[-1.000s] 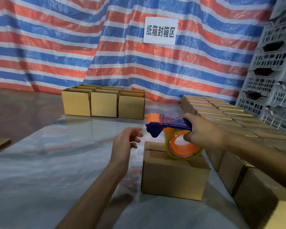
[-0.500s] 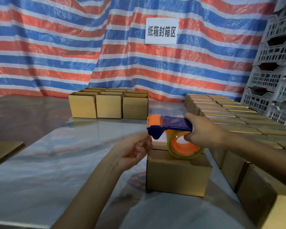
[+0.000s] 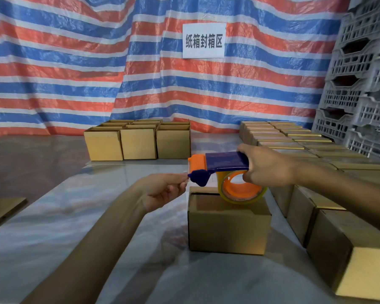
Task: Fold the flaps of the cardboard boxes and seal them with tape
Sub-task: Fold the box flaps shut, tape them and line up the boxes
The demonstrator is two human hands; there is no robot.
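Gripping the tape dispenser [image 3: 226, 163] over the cardboard box [image 3: 228, 227] is the right hand [image 3: 270, 167]. The left hand [image 3: 162, 189] pinches the tape end [image 3: 187, 174].

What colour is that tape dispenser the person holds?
The tape dispenser is dark blue and orange, clearest in the head view.

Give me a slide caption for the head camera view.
Right hand holds a tape dispenser over a cardboard box while left hand pinches the tape end.
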